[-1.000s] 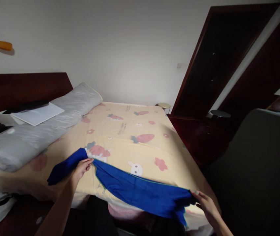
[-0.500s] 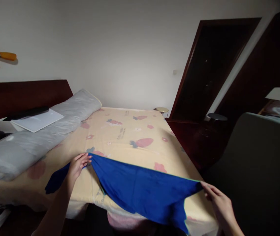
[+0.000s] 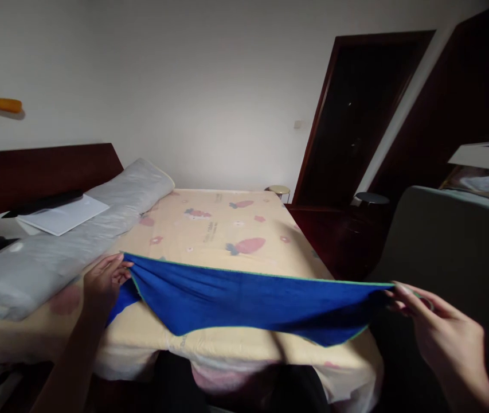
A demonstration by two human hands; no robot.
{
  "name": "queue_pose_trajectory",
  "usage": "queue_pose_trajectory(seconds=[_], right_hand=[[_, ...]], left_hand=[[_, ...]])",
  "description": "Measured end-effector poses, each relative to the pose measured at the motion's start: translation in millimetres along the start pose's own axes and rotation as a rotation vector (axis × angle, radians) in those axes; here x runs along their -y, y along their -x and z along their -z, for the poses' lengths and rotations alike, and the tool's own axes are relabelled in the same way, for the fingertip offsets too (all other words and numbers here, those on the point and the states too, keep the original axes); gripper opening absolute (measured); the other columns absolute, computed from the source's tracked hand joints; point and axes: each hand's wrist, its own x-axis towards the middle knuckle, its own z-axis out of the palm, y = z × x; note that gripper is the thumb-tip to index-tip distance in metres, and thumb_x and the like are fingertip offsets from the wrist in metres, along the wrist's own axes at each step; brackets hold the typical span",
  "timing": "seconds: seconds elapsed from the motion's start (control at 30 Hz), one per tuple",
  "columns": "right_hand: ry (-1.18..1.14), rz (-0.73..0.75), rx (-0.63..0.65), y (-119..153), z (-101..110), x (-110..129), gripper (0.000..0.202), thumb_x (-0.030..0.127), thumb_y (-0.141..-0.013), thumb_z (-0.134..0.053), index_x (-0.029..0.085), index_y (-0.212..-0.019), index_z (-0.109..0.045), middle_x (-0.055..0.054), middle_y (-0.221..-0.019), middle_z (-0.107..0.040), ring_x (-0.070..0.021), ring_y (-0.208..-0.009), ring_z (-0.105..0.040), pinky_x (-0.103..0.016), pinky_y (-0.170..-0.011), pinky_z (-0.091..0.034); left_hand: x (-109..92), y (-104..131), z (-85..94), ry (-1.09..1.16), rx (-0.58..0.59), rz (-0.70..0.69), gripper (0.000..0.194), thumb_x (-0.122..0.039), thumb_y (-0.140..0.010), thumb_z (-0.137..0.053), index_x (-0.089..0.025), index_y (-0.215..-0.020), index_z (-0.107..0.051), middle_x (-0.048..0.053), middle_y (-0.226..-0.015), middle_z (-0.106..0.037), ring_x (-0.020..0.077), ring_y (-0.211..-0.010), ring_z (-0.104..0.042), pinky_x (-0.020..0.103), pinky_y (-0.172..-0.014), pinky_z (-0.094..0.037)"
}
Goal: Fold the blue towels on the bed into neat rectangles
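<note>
A blue cloth (image 3: 235, 298) with a green stitched edge is stretched between my two hands over the near end of the bed. My left hand (image 3: 104, 281) pinches its upper left corner. At the far right, my right hand (image 3: 437, 321) grips the upper right corner between thumb and fingers. The top edge runs nearly straight, while the lower edge hangs in points. More blue fabric shows below my left hand, partly hidden by the wrist.
The bed (image 3: 210, 229) has a cream sheet with a strawberry print. Along the headboard (image 3: 46, 166) lies a long grey pillow (image 3: 141, 183) with a white flat item (image 3: 63, 214) on it. A dark chair back (image 3: 433, 258) stands at right; two stools (image 3: 279, 190) are near the door (image 3: 360, 120).
My hands have moved farther apart and upward, the left one to the left and the right one to the right. The blue cloth is now pulled wider and its lower edge has risen.
</note>
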Motion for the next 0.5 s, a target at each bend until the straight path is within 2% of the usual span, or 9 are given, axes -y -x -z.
queue_pose_trajectory(seconds=[0.13, 0.27, 0.4, 0.5], right_hand=[[-0.035, 0.051, -0.044, 6.4, -3.7, 21.4, 0.050, 0.050, -0.046, -0.086, 0.017, -0.082, -0.073, -0.003, -0.072, -0.068, -0.0148, -0.061, -0.056, -0.027, -0.053, -0.046], [-0.004, 0.083, -0.064, 11.2, -6.2, 29.0, 0.052, 0.050, -0.049, -0.086, 0.015, -0.086, -0.073, -0.004, -0.071, -0.067, -0.0159, -0.062, -0.056, -0.029, -0.052, -0.046], [0.028, 0.093, -0.042, 4.8, -4.5, 16.4, 0.054, 0.051, -0.049, -0.085, 0.015, -0.087, -0.074, -0.004, -0.069, -0.067, -0.0143, -0.060, -0.056, -0.027, -0.053, -0.044], [0.046, 0.082, -0.008, -3.9, -5.6, 0.1, 0.052, 0.050, -0.052, -0.085, 0.015, -0.089, -0.074, -0.003, -0.071, -0.069, -0.0128, -0.060, -0.056, -0.026, -0.055, -0.044]], left_hand=[[-11.7, 4.8, 10.9, -0.048, 0.028, -0.103, 0.025, -0.023, -0.060, -0.070, -0.018, -0.085, -0.064, -0.002, -0.067, -0.065, 0.0091, -0.048, -0.054, 0.021, -0.047, -0.050], [-21.1, 8.6, 17.2, -0.073, 0.058, -0.176, 0.023, -0.021, -0.059, -0.068, -0.019, -0.081, -0.065, -0.003, -0.065, -0.064, 0.0077, -0.046, -0.054, 0.019, -0.047, -0.051], [-22.3, 9.0, 22.1, -0.068, 0.059, -0.172, 0.025, -0.022, -0.058, -0.071, -0.018, -0.082, -0.066, -0.002, -0.067, -0.065, 0.0075, -0.046, -0.054, 0.018, -0.047, -0.052], [-14.1, 1.5, 20.8, -0.018, 0.037, -0.052, 0.028, -0.027, -0.059, -0.075, -0.017, -0.083, -0.065, 0.000, -0.066, -0.066, 0.0090, -0.047, -0.056, 0.019, -0.046, -0.050]])
